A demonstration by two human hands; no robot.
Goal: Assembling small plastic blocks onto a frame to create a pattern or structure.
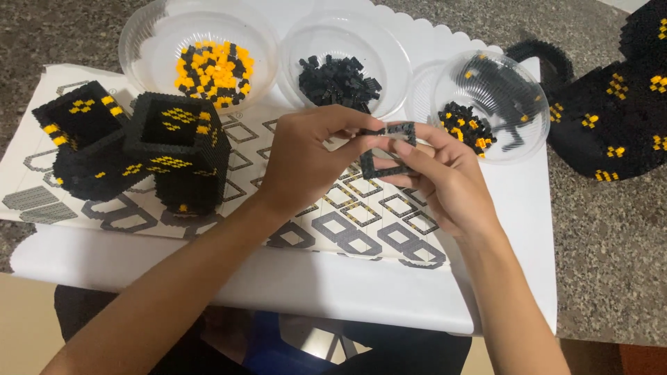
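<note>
Two hands pinching a small black brick frame over a diagram sheet on a speckled stone counter.

Head view: the instruction sheet [361,222] lies under the fingers. The left hand [306,163] and right hand [445,177] both close fingertips on the square frame [383,149] between them. Beyond the fingertips sits a bowl of black pieces [340,80]; left of them, a hollow black-and-yellow block [177,149].
</note>
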